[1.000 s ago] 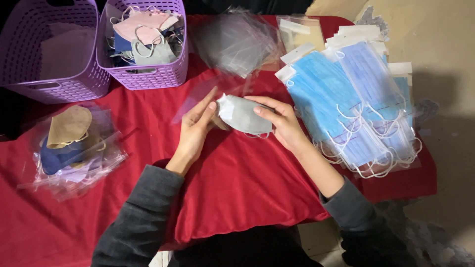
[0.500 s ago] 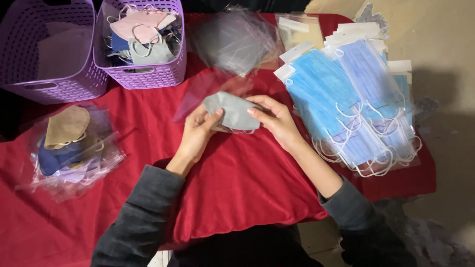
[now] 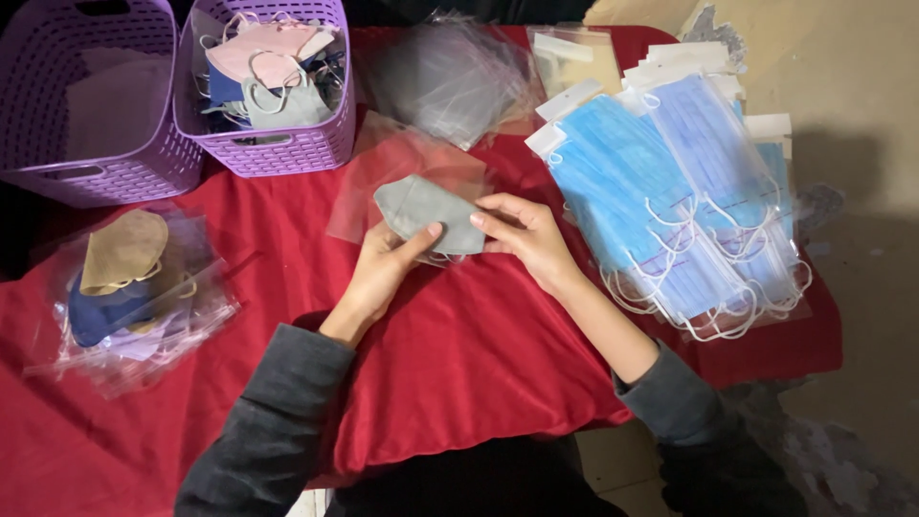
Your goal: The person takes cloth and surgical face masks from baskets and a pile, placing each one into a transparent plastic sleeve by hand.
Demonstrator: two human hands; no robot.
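Note:
A folded grey face mask lies partly inside a clear plastic sleeve on the red cloth. My left hand grips the mask's near edge with the thumb on top. From the right side, my right hand pinches the mask between fingers and thumb. White ear loops peek out under the mask.
A purple basket of loose coloured masks stands at the back, an emptier purple basket beside it. Bagged masks lie at left, clear sleeves at the back, blue surgical masks at right.
The grey mask has been folded flatter and slid leftward into the clear sleeve. Both hands have shifted slightly with it.

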